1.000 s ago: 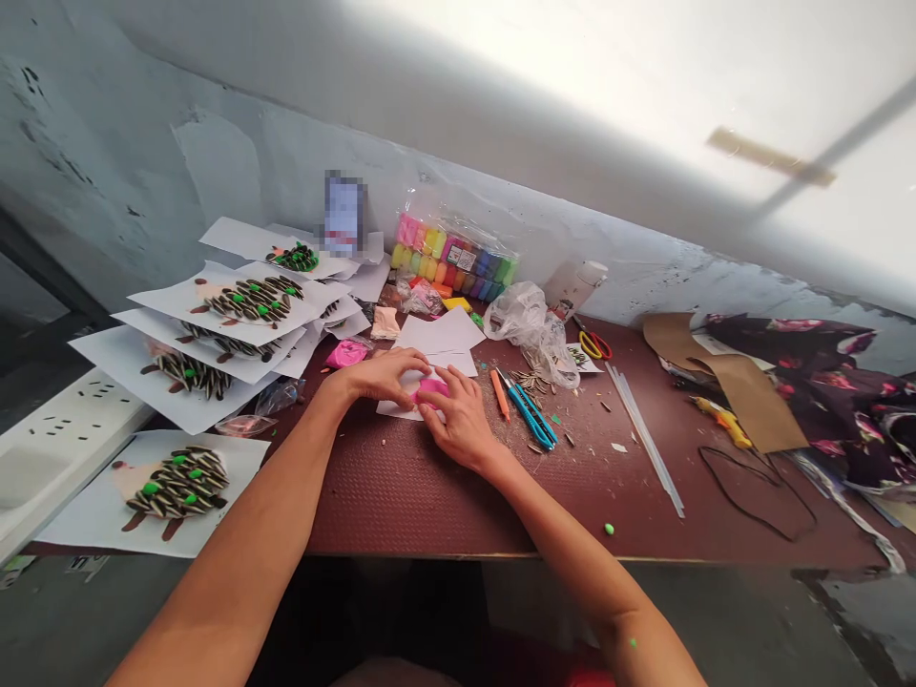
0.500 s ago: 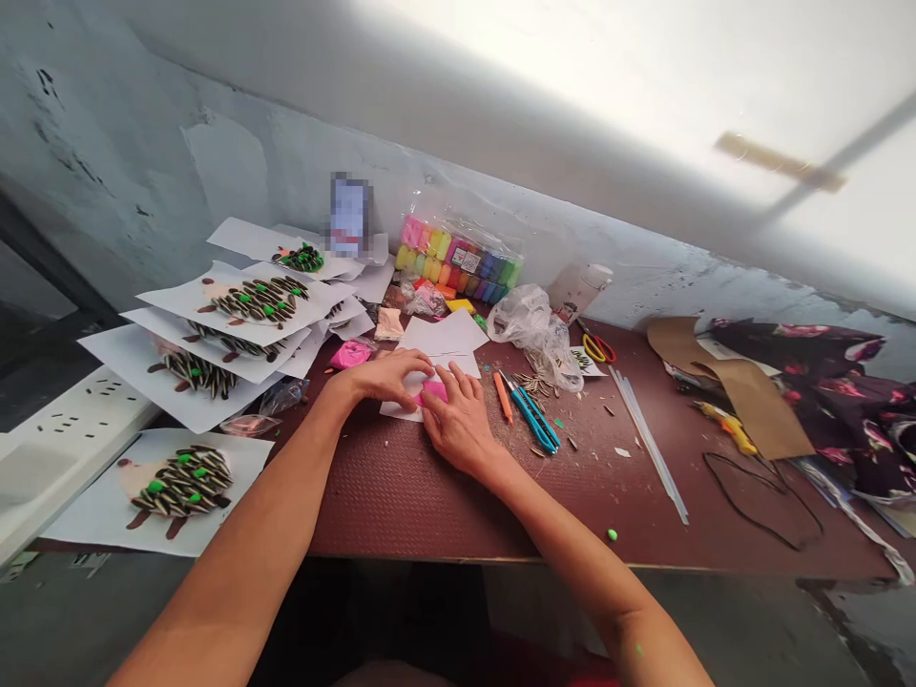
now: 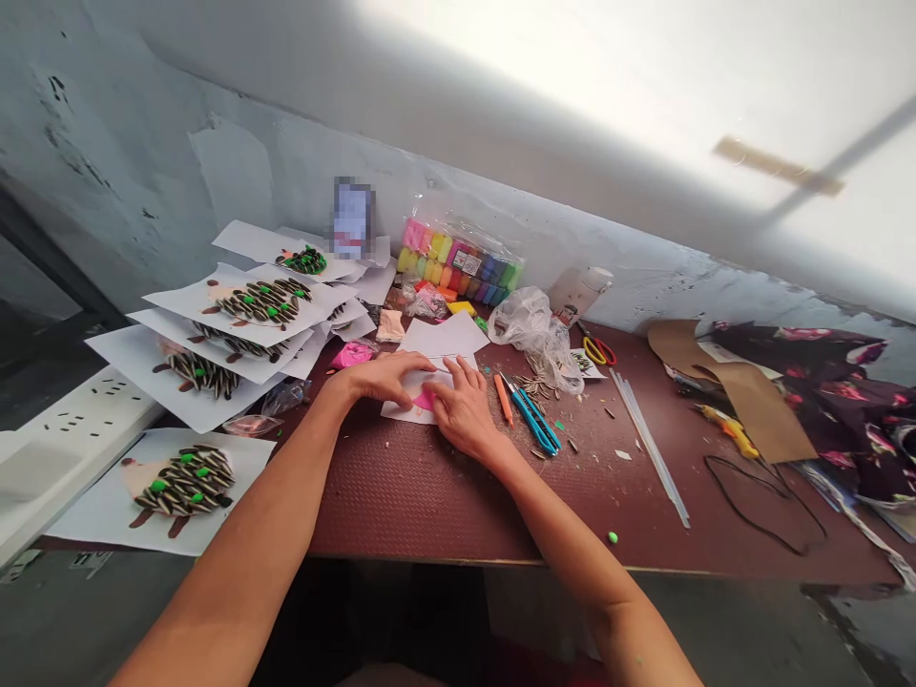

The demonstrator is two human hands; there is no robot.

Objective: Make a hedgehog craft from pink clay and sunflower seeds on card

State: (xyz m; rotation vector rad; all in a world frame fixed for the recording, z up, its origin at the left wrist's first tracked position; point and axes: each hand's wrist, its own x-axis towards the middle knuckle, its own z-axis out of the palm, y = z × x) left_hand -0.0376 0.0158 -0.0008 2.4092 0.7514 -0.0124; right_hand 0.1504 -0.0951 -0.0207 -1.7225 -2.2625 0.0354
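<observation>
We've L grip [image 3: 422, 380] & R grip [image 3: 442, 384] either side of pink clay [image 3: 424, 397] on paper [image 3: 398, 412], thumb & fingers apart in both, prob. to steady it; blue tool [image 3: 530, 420] near R grip, prob. for reach.

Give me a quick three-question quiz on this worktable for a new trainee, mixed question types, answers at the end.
1. Multiple choice: what lies on the white paper between the left hand and the right hand?
A) Scissors
B) Pink clay
C) A hot-glue gun

2. True or false: in this view, the translucent sticks lie to the left of the yellow glue gun.

3. Fill in the blank: the hedgehog picture at lower left carries sunflower seeds and small ____ dots.

Key: 1. B. 2. True. 3. Green.
</observation>
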